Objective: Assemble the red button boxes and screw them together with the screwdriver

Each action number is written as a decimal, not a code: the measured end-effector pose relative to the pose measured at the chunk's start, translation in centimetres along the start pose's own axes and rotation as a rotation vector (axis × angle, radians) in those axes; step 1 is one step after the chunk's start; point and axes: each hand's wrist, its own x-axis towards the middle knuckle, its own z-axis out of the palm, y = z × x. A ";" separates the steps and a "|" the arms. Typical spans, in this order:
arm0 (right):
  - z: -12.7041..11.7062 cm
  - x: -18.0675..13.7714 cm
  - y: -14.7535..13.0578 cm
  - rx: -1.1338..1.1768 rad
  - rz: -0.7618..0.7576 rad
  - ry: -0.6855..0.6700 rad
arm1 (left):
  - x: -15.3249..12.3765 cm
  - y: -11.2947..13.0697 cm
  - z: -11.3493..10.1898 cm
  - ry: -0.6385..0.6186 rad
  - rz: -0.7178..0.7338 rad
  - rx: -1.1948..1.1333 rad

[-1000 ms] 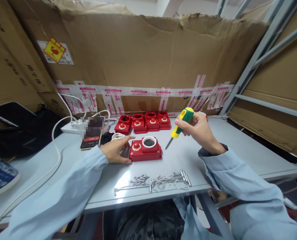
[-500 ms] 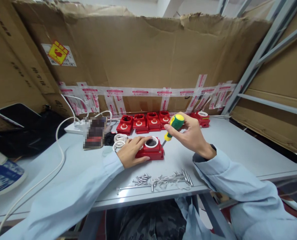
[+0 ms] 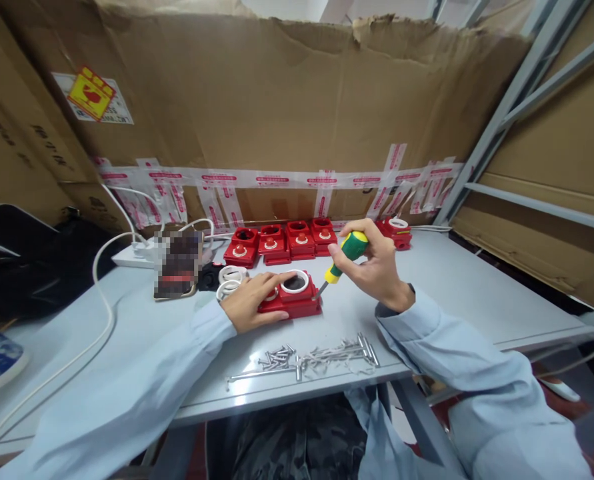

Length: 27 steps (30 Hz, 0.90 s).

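Here, right hand point(image 3: 377, 267) gripping screwdriver point(image 3: 341, 262), tip slanting down-left onto red box point(image 3: 291, 300)

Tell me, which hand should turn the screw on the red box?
The right hand, probably: it already grips the screwdriver with the tip at the red box, while the left hand lies on the box.

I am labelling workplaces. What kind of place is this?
Probably a small assembly bench in a storeroom: a row of red units, loose screws, cardboard walls and metal shelving.
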 end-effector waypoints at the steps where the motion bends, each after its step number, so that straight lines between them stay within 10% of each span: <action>1: 0.0 0.0 0.0 -0.010 0.006 0.018 | 0.0 -0.1 0.0 0.000 0.010 -0.024; 18: 0.7 0.9 0.0 0.012 0.099 -0.070 | 0.2 -0.2 0.2 -0.001 0.043 -0.056; 27: 0.3 4.0 -3.4 -0.806 0.061 -0.307 | 0.2 -0.6 0.4 0.007 0.060 -0.074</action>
